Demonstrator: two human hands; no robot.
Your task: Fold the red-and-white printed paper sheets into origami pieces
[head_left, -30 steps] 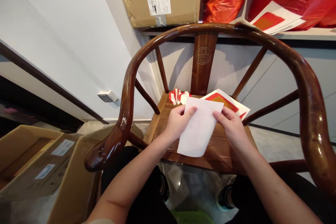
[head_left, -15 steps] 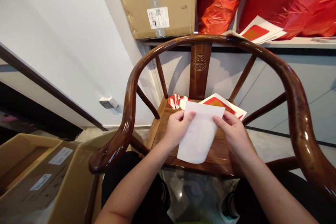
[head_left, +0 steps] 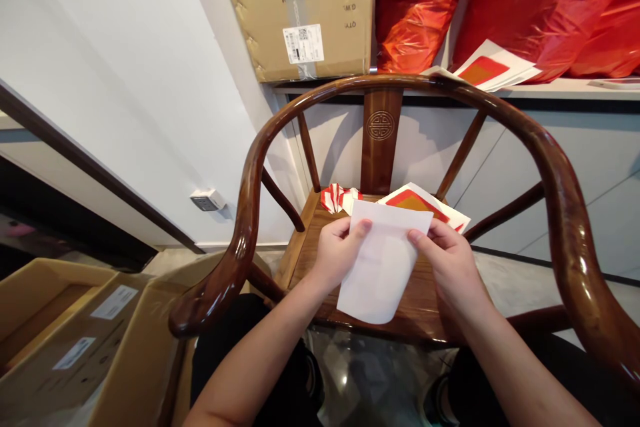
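A white sheet of paper (head_left: 380, 267) is held up over the wooden chair seat (head_left: 320, 233). My left hand (head_left: 340, 247) pinches its upper left edge, thumb on top. At the upper right edge my right hand (head_left: 445, 250) pinches it in the same way, its other fingers curled behind. Just beyond the sheet, on the seat, lie white sheets with a red and orange print (head_left: 413, 200), partly covered by the paper and my right hand. To their left is a folded red-and-white striped paper piece (head_left: 333, 198).
The chair's curved armrail (head_left: 250, 173) surrounds the seat. Behind it a shelf holds a cardboard box (head_left: 320, 13), red bags (head_left: 420, 13) and more printed sheets (head_left: 485, 70). Open cardboard boxes (head_left: 75, 340) stand at the lower left, near a wall socket (head_left: 207, 200).
The view has tilted slightly, so the chair and shelf sit a little lower. Both hands still hold the white sheet, with its right corner shifted slightly to the right.
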